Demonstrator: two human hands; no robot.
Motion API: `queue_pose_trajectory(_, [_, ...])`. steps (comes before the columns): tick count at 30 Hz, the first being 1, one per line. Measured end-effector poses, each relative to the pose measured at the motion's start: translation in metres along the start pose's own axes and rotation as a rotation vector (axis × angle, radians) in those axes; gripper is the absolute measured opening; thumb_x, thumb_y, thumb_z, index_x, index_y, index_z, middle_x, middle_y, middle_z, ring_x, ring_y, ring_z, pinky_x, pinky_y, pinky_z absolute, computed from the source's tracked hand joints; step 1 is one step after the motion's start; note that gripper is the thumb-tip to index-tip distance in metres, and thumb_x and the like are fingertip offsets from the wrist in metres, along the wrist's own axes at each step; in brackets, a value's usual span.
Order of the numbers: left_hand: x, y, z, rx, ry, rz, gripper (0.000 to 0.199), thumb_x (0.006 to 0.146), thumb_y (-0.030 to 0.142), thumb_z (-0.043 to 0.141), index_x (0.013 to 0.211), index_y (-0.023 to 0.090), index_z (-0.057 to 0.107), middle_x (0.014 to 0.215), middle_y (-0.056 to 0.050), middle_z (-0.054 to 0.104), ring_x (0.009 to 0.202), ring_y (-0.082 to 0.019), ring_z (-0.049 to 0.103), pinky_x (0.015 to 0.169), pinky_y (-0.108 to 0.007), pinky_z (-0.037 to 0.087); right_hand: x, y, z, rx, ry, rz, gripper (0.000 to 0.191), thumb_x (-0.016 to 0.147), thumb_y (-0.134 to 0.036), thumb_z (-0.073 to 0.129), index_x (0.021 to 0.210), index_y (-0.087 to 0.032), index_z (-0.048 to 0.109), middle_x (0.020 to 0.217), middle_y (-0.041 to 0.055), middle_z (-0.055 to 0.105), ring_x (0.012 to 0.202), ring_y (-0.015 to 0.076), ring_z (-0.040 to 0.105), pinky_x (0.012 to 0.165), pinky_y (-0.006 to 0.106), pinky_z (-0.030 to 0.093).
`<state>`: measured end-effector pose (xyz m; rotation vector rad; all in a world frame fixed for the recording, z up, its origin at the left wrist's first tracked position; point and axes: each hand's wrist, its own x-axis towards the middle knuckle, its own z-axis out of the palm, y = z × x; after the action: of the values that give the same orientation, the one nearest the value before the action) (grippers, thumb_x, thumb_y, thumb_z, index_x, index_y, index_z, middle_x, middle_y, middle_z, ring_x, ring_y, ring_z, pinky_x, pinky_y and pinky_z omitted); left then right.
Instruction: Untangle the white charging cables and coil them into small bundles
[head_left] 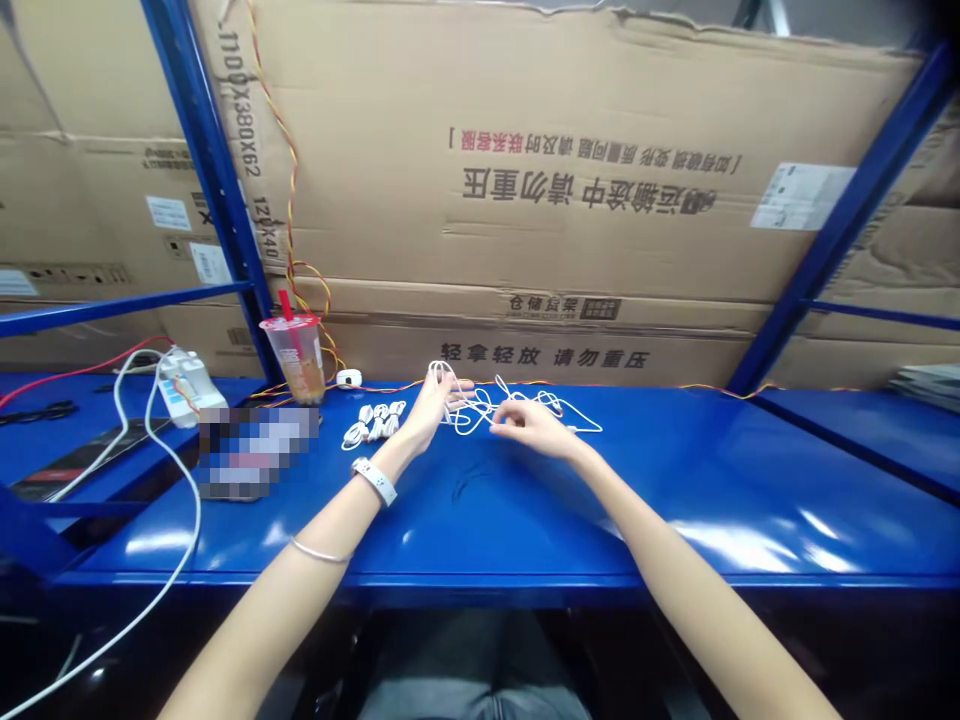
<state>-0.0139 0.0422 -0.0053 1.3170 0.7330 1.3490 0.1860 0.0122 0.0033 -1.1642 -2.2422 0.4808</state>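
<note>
Above the blue tabletop [480, 540], a loose white cable [465, 425] lies in tangled loops between my two hands. My left hand [426, 408] has turns of this cable looped around it near the thumb, its other fingers pointing right. To the right, my right hand [536, 428] is closed in a pinch at the cable, with more strands and a cable end trailing behind it. Several tied bundles of white cable [375, 424] lie just left of my left hand. Thin black strands [469, 484] sit on the tabletop, nearer to me.
A drink cup [298, 365] with a red straw stands at the back left, beside a small white case [349, 378]. A blurred flat object [259, 455] and a white power strip [186, 385] are further left. Cardboard [570, 240] walls off the back between blue posts [847, 220].
</note>
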Motion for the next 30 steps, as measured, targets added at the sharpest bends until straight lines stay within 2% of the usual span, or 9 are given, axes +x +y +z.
queue_pose_trajectory(7, [-0.002,-0.003,0.004,0.09,0.089,0.072,0.023,0.087,0.038,0.051,0.095,0.022,0.037,0.064,0.008,0.044,0.051,-0.007,0.051,0.062,-0.025,0.049,0.0,-0.011,0.008,0.145,-0.173,-0.034,0.031,0.082,-0.043,0.057,0.088,-0.015,0.066,0.068,-0.0006,0.056,0.061,0.0111,0.046,0.057,0.022,0.037])
queue_pose_trajectory(11, [0.003,0.001,-0.008,0.229,0.293,0.229,0.019,0.089,0.038,0.047,0.093,0.022,0.039,0.062,0.007,0.044,0.045,-0.007,0.046,0.049,-0.021,0.041,-0.002,-0.008,0.004,0.228,-0.213,0.071,0.034,0.077,-0.043,0.063,0.097,-0.016,0.064,0.059,-0.0045,0.049,0.053,0.0098,0.046,0.053,0.021,0.038])
queue_pose_trajectory(14, [0.005,0.007,-0.021,0.408,0.472,0.316,0.018,0.091,0.037,0.045,0.097,0.022,0.04,0.057,0.007,0.046,0.043,-0.009,0.049,0.05,-0.023,0.039,-0.002,-0.002,-0.001,0.328,-0.158,0.114,0.032,0.076,-0.043,0.063,0.092,-0.016,0.06,0.057,-0.0052,0.049,0.048,0.0088,0.046,0.049,0.021,0.038])
queue_pose_trajectory(16, [0.005,0.009,-0.026,0.514,0.486,0.328,0.017,0.091,0.037,0.046,0.098,0.021,0.041,0.053,0.007,0.046,0.041,-0.011,0.049,0.052,-0.025,0.039,-0.001,0.001,-0.003,0.373,-0.055,0.13,0.031,0.076,-0.044,0.063,0.087,-0.016,0.057,0.059,-0.0032,0.053,0.047,0.0088,0.046,0.046,0.021,0.037])
queue_pose_trajectory(18, [0.004,0.007,-0.026,0.602,0.401,0.297,0.018,0.09,0.038,0.047,0.095,0.021,0.043,0.051,0.006,0.047,0.04,-0.012,0.049,0.051,-0.025,0.038,-0.001,0.002,-0.004,0.402,0.031,0.134,0.032,0.076,-0.046,0.062,0.083,-0.016,0.056,0.061,-0.0012,0.056,0.047,0.0086,0.046,0.045,0.021,0.037])
queue_pose_trajectory(22, [-0.002,-0.005,-0.011,0.644,-0.052,0.164,0.022,0.088,0.043,0.049,0.091,0.021,0.048,0.058,0.003,0.053,0.044,-0.011,0.05,0.05,-0.024,0.036,0.0,0.0,-0.003,0.449,0.095,0.116,0.034,0.078,-0.049,0.059,0.083,-0.016,0.055,0.06,-0.0005,0.058,0.044,0.0078,0.046,0.044,0.021,0.036])
queue_pose_trajectory(24, [-0.005,-0.011,-0.002,0.642,-0.201,0.142,0.026,0.085,0.045,0.053,0.091,0.02,0.05,0.063,0.003,0.054,0.048,-0.011,0.048,0.051,-0.024,0.036,0.001,-0.001,0.0,0.468,0.111,0.102,0.035,0.079,-0.05,0.059,0.084,-0.016,0.055,0.059,-0.001,0.058,0.043,0.0077,0.046,0.043,0.021,0.036])
queue_pose_trajectory(28, [-0.009,-0.017,0.008,0.724,-0.185,0.282,0.029,0.08,0.047,0.06,0.08,0.018,0.057,0.069,0.0,0.054,0.065,-0.014,0.048,0.062,-0.026,0.038,0.003,-0.002,0.009,0.527,0.082,0.052,0.034,0.08,-0.049,0.059,0.089,-0.016,0.055,0.058,-0.0024,0.057,0.042,0.0077,0.045,0.042,0.02,0.035])
queue_pose_trajectory(30, [-0.009,-0.018,0.008,0.654,-0.194,0.252,0.034,0.082,0.05,0.055,0.077,0.017,0.059,0.071,-0.001,0.055,0.067,-0.015,0.048,0.063,-0.027,0.038,0.004,-0.004,0.012,0.542,0.07,0.022,0.034,0.082,-0.048,0.057,0.094,-0.017,0.055,0.058,-0.0029,0.057,0.042,0.0081,0.046,0.043,0.02,0.035])
